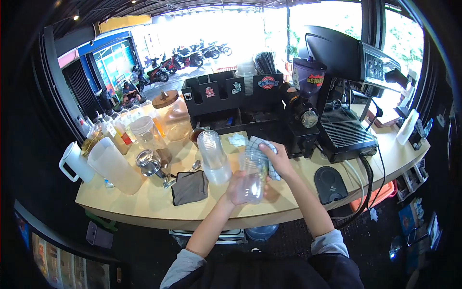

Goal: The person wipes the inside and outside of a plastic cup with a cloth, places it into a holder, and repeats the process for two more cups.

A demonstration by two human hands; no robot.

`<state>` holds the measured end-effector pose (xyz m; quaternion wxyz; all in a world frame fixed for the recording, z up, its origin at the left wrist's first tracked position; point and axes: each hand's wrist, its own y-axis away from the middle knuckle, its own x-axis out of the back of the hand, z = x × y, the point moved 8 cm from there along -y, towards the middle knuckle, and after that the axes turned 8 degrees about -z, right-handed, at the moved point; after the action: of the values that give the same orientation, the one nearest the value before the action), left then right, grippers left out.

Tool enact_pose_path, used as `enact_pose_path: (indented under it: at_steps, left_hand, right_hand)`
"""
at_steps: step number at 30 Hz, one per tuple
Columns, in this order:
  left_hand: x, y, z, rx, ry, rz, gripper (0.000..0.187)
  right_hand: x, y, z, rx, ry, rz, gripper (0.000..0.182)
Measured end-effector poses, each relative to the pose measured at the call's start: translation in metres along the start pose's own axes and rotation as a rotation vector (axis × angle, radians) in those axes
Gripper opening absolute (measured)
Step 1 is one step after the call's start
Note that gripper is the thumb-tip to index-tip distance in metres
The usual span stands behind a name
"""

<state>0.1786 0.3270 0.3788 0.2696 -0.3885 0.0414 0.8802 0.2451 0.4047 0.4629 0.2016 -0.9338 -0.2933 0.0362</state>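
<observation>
My left hand (236, 189) is wrapped round the lower part of a clear plastic cup (252, 185), tilted above the counter's front edge. In my right hand (276, 158) is a checked cloth (257, 145), its folds pressed against the cup's upper end. Part of the cloth hangs down behind the fingers. Just left of the cup stands a tall stack of clear plastic cups (215, 161). A folded grey cloth (189, 188) lies on the wooden counter (159, 206), beside a metal spoon (195, 165).
Pitchers (113, 166), a metal shaker (149, 164) and several bottles (113, 127) crowd the left side. A black organizer (226, 98) stands at the back. To the right are a coffee grinder (308, 94), an espresso machine (349, 130) and a black mat (330, 185).
</observation>
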Motion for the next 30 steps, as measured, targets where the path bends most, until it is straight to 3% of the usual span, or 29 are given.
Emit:
enact_pose_path:
  at_steps: [1, 2, 3, 4, 5, 6, 7, 8, 9, 11, 12, 13, 14, 15, 17, 18, 19, 20, 21, 23, 25, 27, 28, 30]
  left_hand:
    - [-0.012, -0.001, 0.001, -0.035, 0.202, -0.113, 0.049]
    - [0.022, -0.003, -0.013, 0.083, 0.052, 0.099, 0.053]
    - [0.027, -0.006, -0.018, 0.078, 0.050, 0.096, 0.053]
    - [0.030, -0.008, -0.004, 0.014, -0.429, 0.222, 0.054]
    - [0.026, -0.005, 0.011, -0.051, -0.905, 0.347, 0.056]
    - [0.034, 0.002, 0.001, 0.043, -0.635, 0.430, 0.052]
    - [0.029, 0.006, 0.008, 0.040, -0.634, 0.432, 0.052]
    - [0.009, 0.002, 0.001, 0.036, -0.136, 0.135, 0.050]
    - [-0.015, 0.003, 0.001, 0.031, 0.361, -0.165, 0.050]
    - [-0.009, -0.003, -0.010, 0.026, 0.339, -0.173, 0.052]
    - [0.024, -0.005, -0.013, -0.017, -0.136, 0.108, 0.052]
    - [0.039, 0.002, 0.003, -0.058, -0.614, 0.389, 0.054]
    - [0.036, -0.001, 0.009, -0.038, -0.822, 0.371, 0.051]
    - [0.036, 0.002, 0.011, -0.037, -0.822, 0.371, 0.051]
    - [0.023, 0.006, -0.005, 0.126, -0.149, 0.204, 0.046]
    - [0.015, 0.009, -0.004, 0.127, -0.147, 0.209, 0.046]
    - [-0.012, 0.008, 0.002, 0.056, 0.029, 0.001, 0.045]
    - [-0.033, 0.008, 0.008, -0.016, 0.205, -0.209, 0.044]
    - [-0.028, 0.004, 0.005, -0.016, 0.204, -0.212, 0.044]
    - [0.031, 0.007, 0.004, 0.018, -0.463, 0.377, 0.043]
    - [0.030, 0.005, 0.008, -0.039, -0.593, 0.365, 0.041]
    - [0.020, 0.003, 0.002, -0.100, -0.213, 0.332, 0.039]
    - [0.015, 0.006, 0.004, -0.097, -0.210, 0.335, 0.039]
    - [0.012, 0.010, 0.015, -0.177, -0.124, 0.409, 0.043]
  right_hand:
    - [0.001, -0.001, -0.003, 0.009, 0.022, 0.030, 0.033]
    - [-0.001, 0.003, -0.007, 0.009, 0.026, 0.028, 0.033]
    - [-0.005, 0.010, -0.019, 0.022, 0.494, 0.026, 0.033]
    - [-0.011, 0.013, -0.030, 0.036, 0.958, 0.028, 0.033]
    - [-0.012, 0.012, -0.029, 0.036, 0.957, 0.029, 0.033]
    - [-0.008, 0.012, -0.029, 0.070, 0.730, 0.039, 0.032]
    - [-0.005, 0.011, -0.027, 0.103, 0.502, 0.047, 0.032]
    - [-0.002, 0.005, -0.009, 0.033, 0.082, 0.000, 0.031]
    - [-0.001, 0.005, -0.005, 0.033, 0.078, 0.000, 0.031]
    - [0.003, 0.005, -0.001, -0.030, 0.192, 0.021, 0.032]
    - [0.003, 0.008, -0.007, -0.044, 0.586, 0.049, 0.033]
    - [-0.002, 0.010, -0.008, -0.041, 0.585, 0.047, 0.033]
    - [-0.011, 0.016, -0.019, 0.104, 0.713, 0.093, 0.034]
    - [-0.018, 0.022, -0.032, 0.253, 0.841, 0.139, 0.034]
    - [-0.011, 0.017, -0.037, 0.187, 0.752, 0.112, 0.031]
    - [-0.007, 0.011, -0.018, 0.056, 0.297, 0.012, 0.031]
    - [-0.011, 0.008, 0.002, -0.074, -0.159, -0.081, 0.030]
    - [-0.009, 0.006, 0.001, -0.016, -0.182, -0.061, 0.029]
    - [-0.006, 0.007, 0.002, -0.014, -0.180, -0.061, 0.029]
    - [-0.013, 0.014, -0.018, 0.108, 0.573, -0.130, 0.027]
    - [-0.015, 0.016, -0.017, 0.153, 0.625, -0.086, 0.027]
    - [0.029, 0.012, 0.015, 0.051, 0.018, 0.358, 0.027]
    - [0.038, 0.012, 0.024, 0.038, -0.273, 0.444, 0.029]
    - [0.048, 0.024, 0.018, 0.091, -0.214, 0.495, 0.030]
